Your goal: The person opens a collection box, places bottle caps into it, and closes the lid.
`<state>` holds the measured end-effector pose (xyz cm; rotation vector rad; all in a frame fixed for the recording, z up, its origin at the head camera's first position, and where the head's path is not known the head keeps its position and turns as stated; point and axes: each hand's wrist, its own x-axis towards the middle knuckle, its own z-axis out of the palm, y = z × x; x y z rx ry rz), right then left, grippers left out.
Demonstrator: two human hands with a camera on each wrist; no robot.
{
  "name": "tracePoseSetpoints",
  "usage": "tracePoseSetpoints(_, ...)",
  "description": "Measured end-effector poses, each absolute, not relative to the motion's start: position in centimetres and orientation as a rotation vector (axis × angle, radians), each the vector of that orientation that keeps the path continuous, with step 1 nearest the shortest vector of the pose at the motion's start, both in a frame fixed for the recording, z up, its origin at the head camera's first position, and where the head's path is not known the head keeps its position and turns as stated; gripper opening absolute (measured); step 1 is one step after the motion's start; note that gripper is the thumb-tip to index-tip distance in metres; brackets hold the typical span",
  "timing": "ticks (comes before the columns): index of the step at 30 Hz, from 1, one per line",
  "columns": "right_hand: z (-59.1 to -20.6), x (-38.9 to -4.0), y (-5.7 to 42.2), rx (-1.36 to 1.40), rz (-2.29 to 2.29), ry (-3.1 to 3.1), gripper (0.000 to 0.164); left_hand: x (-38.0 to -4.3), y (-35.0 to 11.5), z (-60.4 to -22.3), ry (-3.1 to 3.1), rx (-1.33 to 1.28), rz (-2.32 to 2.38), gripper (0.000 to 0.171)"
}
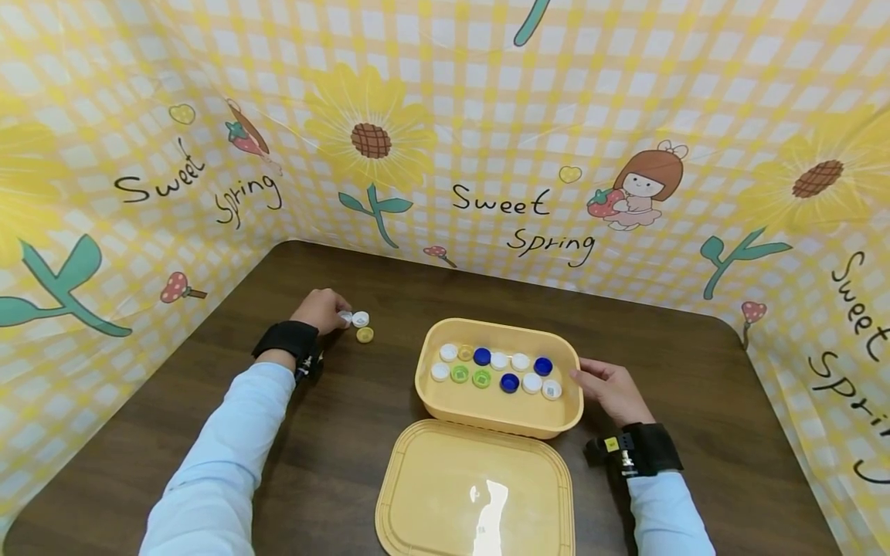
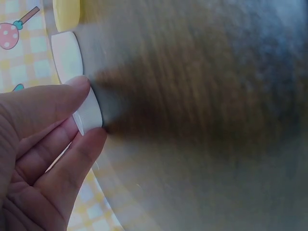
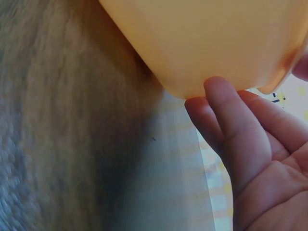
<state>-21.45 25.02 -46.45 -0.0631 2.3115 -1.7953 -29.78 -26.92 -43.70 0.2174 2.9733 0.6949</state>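
At the left of the table, my left hand pinches a white bottle cap between thumb and fingers, close over the tabletop. Beside it lies a second white cap, with a yellow cap just nearer to me. My right hand holds the right end of a yellow plastic box; its thumb is at the rim and its fingers lie against the outer wall. Inside the box, several white, blue, green and yellow caps sit in two rows, including a blue cap and a green cap.
A flat yellow lid lies in front of the box. Dark wood tabletop spreads around both. A yellow checked cloth with flower prints stands along the back and sides of the table.
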Motion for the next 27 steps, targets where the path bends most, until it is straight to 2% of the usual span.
tracePoseSetpoints(8,-46.3,-21.3,24.9,-0.056,-1.810,2.302,0.050,-29.6,-27.1,-43.5,2.989,0.231,0.663,0.024)
tracePoseSetpoints(16,-46.4,-21.6,25.1,-0.077,-1.831,2.307,0.048,-29.0,-27.1,-41.7,3.039,0.291,0.680,0.026)
tracePoseSetpoints(27,-46.4,-21.4,25.1,-0.070,-1.807,2.308,0.051,-28.3,-24.2,-38.5,3.059,0.457,0.673,0.027)
